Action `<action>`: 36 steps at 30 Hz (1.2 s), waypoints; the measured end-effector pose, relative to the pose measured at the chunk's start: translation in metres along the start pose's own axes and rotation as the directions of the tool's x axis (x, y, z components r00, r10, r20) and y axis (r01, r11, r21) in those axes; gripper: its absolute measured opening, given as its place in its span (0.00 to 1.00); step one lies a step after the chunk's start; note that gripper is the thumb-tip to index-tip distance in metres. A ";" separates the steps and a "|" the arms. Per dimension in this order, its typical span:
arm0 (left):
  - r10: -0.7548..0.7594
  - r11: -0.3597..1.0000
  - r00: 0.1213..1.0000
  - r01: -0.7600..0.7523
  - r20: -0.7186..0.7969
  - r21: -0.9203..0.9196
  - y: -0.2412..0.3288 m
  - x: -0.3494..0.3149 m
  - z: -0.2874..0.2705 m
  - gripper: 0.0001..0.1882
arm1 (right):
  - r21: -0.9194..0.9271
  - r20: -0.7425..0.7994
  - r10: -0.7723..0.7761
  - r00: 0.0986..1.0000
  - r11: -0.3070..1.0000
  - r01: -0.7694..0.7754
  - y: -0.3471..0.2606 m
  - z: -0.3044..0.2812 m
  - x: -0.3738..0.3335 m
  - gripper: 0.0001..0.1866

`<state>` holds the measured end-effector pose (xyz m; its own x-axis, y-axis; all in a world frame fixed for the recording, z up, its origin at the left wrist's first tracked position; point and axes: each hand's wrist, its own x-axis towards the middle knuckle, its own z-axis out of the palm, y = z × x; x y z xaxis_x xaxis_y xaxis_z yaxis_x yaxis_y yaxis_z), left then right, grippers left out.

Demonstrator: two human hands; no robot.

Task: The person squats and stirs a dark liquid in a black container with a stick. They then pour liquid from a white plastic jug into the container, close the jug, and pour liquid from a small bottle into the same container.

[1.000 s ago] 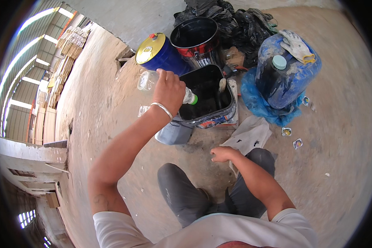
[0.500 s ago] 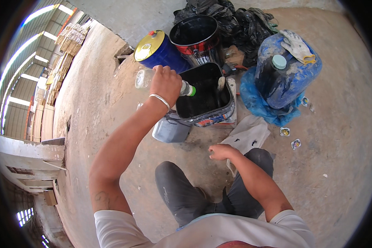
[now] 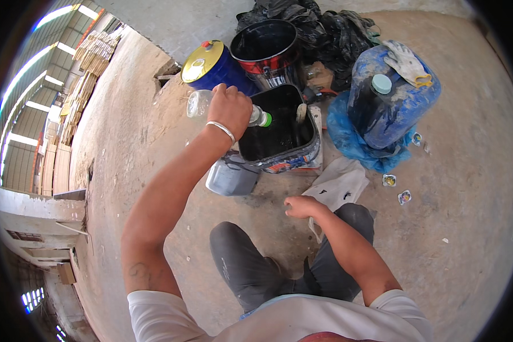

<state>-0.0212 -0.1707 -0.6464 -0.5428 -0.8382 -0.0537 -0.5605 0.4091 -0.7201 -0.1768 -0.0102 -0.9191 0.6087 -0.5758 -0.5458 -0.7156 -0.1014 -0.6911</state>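
The left hand (image 3: 229, 108) is wrapped in a full fist around a clear plastic bottle (image 3: 211, 105), which lies nearly on its side, base toward nine o'clock and green-capped neck toward three o'clock, the neck reaching just over the left rim of a black square pail (image 3: 276, 128). A silver bangle (image 3: 221, 129) sits on that wrist. The pail holds dark liquid, and a pale stick-like handle (image 3: 300, 113) leans against its inner right wall. Touching the pail at its seven o'clock corner stands a small grey container (image 3: 229, 178), smeared with dark drips. At eleven o'clock from the pail lies a blue drum with a yellow lid (image 3: 206, 62), tilted, and just beside it at twelve o'clock stands an open round black bucket with a red band (image 3: 265, 48). Behind these, crumpled black plastic sheeting (image 3: 325, 28) is heaped. At three o'clock from the pail stands a large blue jerrycan (image 3: 390, 102) with a pale green cap, resting on a blue plastic bag (image 3: 353, 142); a dirty work glove (image 3: 406, 61) is draped over its top. The right hand (image 3: 302, 206) hangs low at six o'clock from the pail, fingers loosely curled and empty as far as can be seen, close to a white cloth (image 3: 339, 185) lying on the concrete floor (image 3: 456, 216). Two small round caps (image 3: 397, 188) lie on the floor just right of the cloth. The person's knees in dark trousers (image 3: 251, 268) fill the lower middle.
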 end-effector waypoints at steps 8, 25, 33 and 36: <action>0.056 0.998 0.998 -0.056 0.029 -0.014 -0.005 -0.001 -0.006 0.08 | 0.003 -0.009 0.005 1.000 1.000 -0.005 0.000 -0.003 -0.004 0.26; 0.180 0.984 0.982 -0.181 -0.061 -0.005 -0.036 0.001 -0.002 0.11 | 0.044 -0.087 -0.060 0.994 0.997 0.064 -0.001 -0.005 -0.003 0.23; 0.203 0.979 0.979 -0.204 -0.017 -0.020 -0.031 0.008 -0.002 0.12 | 0.061 0.029 -0.015 0.999 0.998 0.014 -0.003 -0.013 -0.006 0.28; 0.205 0.979 0.979 -0.205 0.008 -0.018 -0.031 0.007 -0.005 0.12 | 0.085 -0.112 -0.051 0.992 0.995 0.061 -0.001 -0.008 -0.008 0.19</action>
<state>-0.0104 -0.1879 -0.6210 -0.6410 -0.7395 -0.2055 -0.4489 0.5785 -0.6811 -0.1839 -0.0120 -0.9099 0.6021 -0.6574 -0.4532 -0.6457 -0.0670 -0.7606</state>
